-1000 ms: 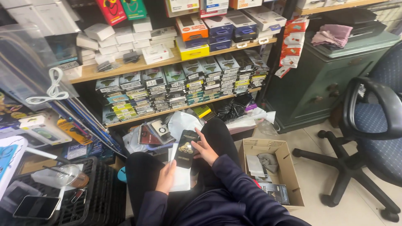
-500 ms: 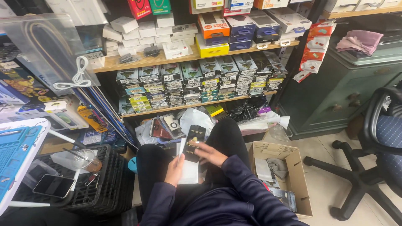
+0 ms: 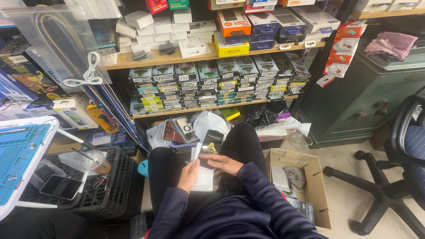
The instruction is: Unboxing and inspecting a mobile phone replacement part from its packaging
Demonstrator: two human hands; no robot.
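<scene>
Compared with the earlier views, both hands sit slightly lower and nearer the lap, and the camera has swung so that the blue mat at the left edge shows more. Left hand [image 3: 189,175] pinches the edge of a white flat package [image 3: 202,179] resting on the lap; right hand [image 3: 223,163] lies curled across a black slim box [image 3: 210,148], gripping it at its lower end. Around them: a cardboard carton [image 3: 312,170] on the tiled floor [image 3: 343,194] at the right, a black crate [image 3: 113,186] bearing a cup [image 3: 95,161] and a phone [image 3: 59,186] at the left, and an office chair [image 3: 398,168] at far right. Wooden shelves [image 3: 177,57] stacked with small boxes fill the wall ahead, with loose packets [image 3: 179,129] on the floor just beyond the knees. Long axis of the black slim box runs away from the person, its upper end tilted slightly right, toward the shelves.
</scene>
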